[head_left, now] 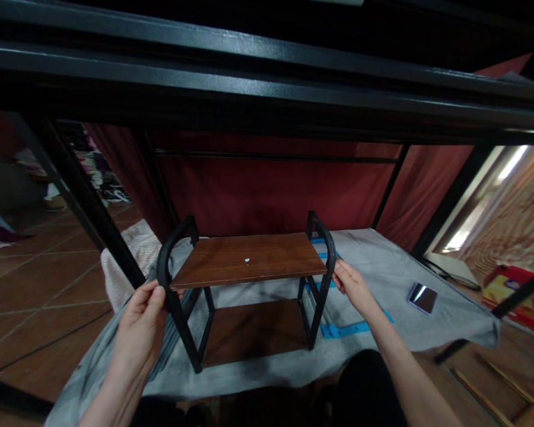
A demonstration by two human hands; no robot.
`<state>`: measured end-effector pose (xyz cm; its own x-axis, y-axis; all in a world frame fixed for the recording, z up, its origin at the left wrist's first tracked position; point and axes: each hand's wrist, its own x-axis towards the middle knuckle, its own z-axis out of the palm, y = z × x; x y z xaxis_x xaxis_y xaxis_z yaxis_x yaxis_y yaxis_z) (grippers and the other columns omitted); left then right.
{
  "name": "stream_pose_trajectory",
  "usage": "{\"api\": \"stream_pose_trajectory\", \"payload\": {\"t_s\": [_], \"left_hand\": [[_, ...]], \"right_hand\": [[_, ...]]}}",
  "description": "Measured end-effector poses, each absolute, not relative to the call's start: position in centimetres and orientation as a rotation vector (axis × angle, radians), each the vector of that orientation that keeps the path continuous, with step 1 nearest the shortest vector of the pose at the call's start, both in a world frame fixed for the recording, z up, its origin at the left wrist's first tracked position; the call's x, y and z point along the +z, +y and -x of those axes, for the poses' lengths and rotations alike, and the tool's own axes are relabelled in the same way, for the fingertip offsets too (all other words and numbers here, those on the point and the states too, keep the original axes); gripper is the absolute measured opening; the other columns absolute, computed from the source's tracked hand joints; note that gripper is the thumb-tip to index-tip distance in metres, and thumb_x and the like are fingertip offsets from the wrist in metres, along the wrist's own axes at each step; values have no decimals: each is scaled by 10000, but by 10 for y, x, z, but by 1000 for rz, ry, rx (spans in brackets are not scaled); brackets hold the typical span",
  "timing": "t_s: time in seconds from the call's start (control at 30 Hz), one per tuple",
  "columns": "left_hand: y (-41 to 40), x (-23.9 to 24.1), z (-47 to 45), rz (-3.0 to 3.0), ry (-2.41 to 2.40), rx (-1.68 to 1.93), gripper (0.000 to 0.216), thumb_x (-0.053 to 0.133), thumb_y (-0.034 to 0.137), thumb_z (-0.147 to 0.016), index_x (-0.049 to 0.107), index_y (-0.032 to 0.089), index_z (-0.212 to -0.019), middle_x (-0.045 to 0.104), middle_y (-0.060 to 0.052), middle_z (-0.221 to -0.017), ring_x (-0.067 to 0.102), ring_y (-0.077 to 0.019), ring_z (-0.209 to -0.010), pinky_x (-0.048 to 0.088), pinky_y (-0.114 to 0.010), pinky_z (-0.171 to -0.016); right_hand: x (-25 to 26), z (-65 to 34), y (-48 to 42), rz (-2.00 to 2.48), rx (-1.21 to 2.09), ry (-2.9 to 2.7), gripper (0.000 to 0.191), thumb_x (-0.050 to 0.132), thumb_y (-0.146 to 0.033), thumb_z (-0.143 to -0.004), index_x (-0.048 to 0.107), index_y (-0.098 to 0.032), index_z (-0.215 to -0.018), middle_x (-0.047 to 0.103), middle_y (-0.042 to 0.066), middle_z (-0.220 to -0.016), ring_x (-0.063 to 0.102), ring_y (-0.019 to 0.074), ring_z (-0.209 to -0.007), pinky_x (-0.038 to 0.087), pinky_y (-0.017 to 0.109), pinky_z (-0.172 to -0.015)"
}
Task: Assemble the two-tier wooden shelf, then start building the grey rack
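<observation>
No lettering that could be read, printed patches (pixel 514 274) on a red-and-yellow box (pixel 511 298) at the right edge that were too blurred to make out, a small white mark (pixel 247 260) on the brown board (pixel 267 252) that was too tiny to decipher.

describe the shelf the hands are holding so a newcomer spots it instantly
Below the long black metal beams, find the pale grey cloth spread before the dark red curtain. Between the left hand and right hand is a small brown wood-grain shelf. Unlike the flat blue strips beside it, it has curved black tubular sides.
</observation>
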<state>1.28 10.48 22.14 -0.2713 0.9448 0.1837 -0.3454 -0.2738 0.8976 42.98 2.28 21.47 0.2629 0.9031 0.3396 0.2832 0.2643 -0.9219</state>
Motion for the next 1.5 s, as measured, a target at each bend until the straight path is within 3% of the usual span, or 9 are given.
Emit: {"api": "stream_pose_trajectory", "payload": {"t_s": [0.27,0.57,0.77,0.97,1.13,1.33,1.5], "left_hand": [[104,223,-14,-921,952,1740,342,877,323,-669,682,216,-929,704,28,-801,646,-134,-713,563,-242,-731],[103,222,-12,-924,919,1737,336,856,298,-686,677,214,-958,709,38,-802,663,-125,-720,570,-229,-746],[104,221,-12,-941,917,1738,300,835,290,-721,681,210,-966,706,35,-773,669,-131,-704,568,-223,-713],[106,220,-12,-971,900,1708,323,842,296,-711,703,199,-986,707,28,-766,679,-151,-725,573,-237,-703],[107,218,-12,-972,908,1741,358,865,352,-698,706,214,-988,727,18,-815,674,-138,-711,573,-229,-724],[106,213,-15,-1013,926,1782,328,823,410,-758,683,281,-1025,717,27,-812,686,-151,-719,579,-258,-729],[104,214,-16,-1025,923,1810,327,822,376,-757,668,248,-1015,718,22,-781,679,-152,-700,576,-242,-729]], "right_hand": [[226,-426,25,1313,853,-1159,584,583,-795,-776,439,-252,-619,360,-71,-457,239,80,-385,186,262,-384],[234,-423,17,1328,996,-1084,515,600,-682,-814,431,-242,-607,337,-83,-458,190,64,-391,139,231,-376],[229,-420,13,1352,796,-1133,557,513,-748,-863,471,-246,-625,419,-44,-501,327,102,-417,267,272,-415],[222,-419,7,1227,613,-1187,398,581,-649,-897,523,-263,-814,527,-31,-670,489,145,-565,428,304,-575],[214,-424,7,1262,543,-1272,340,530,-611,-942,548,-273,-978,549,-20,-724,540,178,-655,449,328,-660],[216,-422,6,1424,247,-1437,308,401,-531,-1020,520,-285,-880,562,0,-762,535,209,-736,404,355,-727],[215,-416,6,1374,341,-1411,289,415,-543,-1010,530,-289,-931,585,12,-830,552,228,-816,425,361,-762]]}}
